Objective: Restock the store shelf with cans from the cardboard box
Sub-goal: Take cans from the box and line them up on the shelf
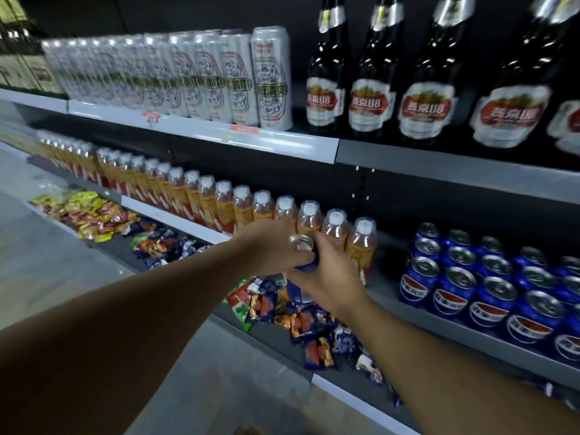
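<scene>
Both hands are closing on 1 blue can (pixel 302 243) in front of the middle shelf (pixel 455 332). The left hand (pixel 266 246) is curling its fingers round the can's far side. The right hand (pixel 329 277) is wrapping the lower body from the right, so the can's label is hidden and only the silver top and a strip of blue are showing. The can is being held upright off the shelf, just in front of the row of orange drink bottles (pixel 226 205) with white caps. It is hanging above the loose snack packets (pixel 301 312) on the shelf below. To the right, blue Pepsi cans (pixel 489 287) are standing in close rows on the same shelf, showing the red, white and blue globe logo with Chinese script across it. On the upper shelf, tall white cans (pixel 238 80) are carrying a red-bordered oval label with blue patterning, though their lettering is too blurred to read. Beside them, dark glass bottles (pixel 426 102) are showing red-and-white labels reading "U8" after 2 Chinese characters. Small red price tags (pixel 244 128) are sitting on the upper shelf's pale front strip, their print unreadable.
</scene>
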Motion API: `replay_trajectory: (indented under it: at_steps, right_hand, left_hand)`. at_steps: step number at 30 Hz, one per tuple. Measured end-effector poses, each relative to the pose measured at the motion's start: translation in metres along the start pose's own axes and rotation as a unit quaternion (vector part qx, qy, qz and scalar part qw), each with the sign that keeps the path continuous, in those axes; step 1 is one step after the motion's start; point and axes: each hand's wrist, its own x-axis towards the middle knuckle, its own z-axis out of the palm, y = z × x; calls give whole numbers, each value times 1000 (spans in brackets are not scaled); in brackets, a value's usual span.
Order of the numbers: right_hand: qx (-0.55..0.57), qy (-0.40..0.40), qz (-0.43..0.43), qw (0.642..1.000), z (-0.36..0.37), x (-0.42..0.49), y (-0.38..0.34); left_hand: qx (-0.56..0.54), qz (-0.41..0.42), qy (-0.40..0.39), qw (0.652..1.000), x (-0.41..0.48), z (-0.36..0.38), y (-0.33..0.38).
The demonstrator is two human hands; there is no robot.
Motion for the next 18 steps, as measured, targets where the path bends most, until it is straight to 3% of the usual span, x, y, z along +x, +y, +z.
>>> replay_trajectory:
  at_steps: [10,18]
  right_hand:
    - [0,155,111,982,-146,-24,67]
    - [-55,267,157,949,-338,-83,154]
  left_hand:
    - [-89,90,48,991,30,24,120]
    - [-129,169,54,976,76,64,305]
